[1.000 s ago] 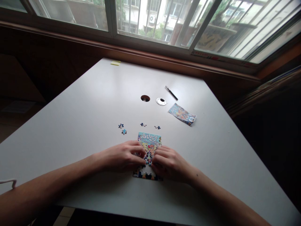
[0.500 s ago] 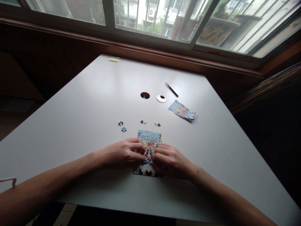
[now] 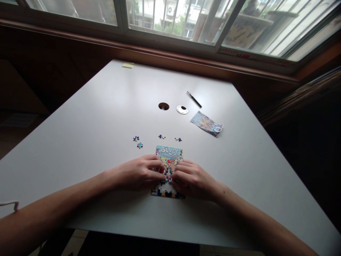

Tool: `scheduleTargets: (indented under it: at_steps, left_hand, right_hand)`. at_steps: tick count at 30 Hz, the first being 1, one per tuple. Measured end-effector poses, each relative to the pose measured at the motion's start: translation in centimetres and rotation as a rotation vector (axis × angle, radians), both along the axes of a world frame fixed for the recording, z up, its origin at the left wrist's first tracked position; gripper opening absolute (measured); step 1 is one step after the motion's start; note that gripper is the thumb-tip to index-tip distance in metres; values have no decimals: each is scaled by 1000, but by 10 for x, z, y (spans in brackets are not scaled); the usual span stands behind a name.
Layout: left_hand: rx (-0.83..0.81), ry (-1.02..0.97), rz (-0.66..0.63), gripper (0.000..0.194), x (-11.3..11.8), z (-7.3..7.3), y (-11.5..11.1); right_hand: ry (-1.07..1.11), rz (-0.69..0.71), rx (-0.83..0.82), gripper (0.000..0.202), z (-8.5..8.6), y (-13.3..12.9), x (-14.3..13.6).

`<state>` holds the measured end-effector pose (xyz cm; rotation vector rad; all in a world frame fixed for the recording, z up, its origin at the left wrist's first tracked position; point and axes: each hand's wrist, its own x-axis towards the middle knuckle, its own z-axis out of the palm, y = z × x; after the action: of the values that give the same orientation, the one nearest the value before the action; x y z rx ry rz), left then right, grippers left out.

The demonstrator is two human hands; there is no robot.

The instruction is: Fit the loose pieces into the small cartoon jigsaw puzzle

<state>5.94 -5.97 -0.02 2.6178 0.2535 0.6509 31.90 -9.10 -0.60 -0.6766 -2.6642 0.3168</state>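
A colourful jigsaw puzzle (image 3: 169, 152) lies on the white table, with a pale gap in its lower part. My left hand (image 3: 149, 170) rests over its left edge, fingers curled and pressed together near the gap. From the right, my right hand (image 3: 188, 177) reaches over the opposite edge with its fingers bent closed. A small light-blue piece (image 3: 168, 180) shows between the fingertips; which hand grips it is unclear. Beyond the puzzle lie loose pieces: a dark one (image 3: 136, 138), a blue one (image 3: 140, 145), and two more (image 3: 161, 136) (image 3: 178, 139).
On the white table (image 3: 106, 106) are a creased picture sheet (image 3: 206, 123), a black pen (image 3: 194, 99), a metal ring cover (image 3: 182, 109), a round cable hole (image 3: 163, 106) and a yellow sticker (image 3: 128, 65). A white cable (image 3: 10, 203) is at far left.
The view has shifted slightly, so the table's contents appear a little higher. Both hands remain at the puzzle, with the fingertips at the gap barely moved.
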Motion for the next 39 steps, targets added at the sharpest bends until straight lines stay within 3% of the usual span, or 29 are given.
scheduleTargets:
  at_steps: [39]
  left_hand:
    - [18, 21, 13, 23, -2, -3, 0]
  right_hand:
    - [9, -84, 17, 11, 5, 2, -1]
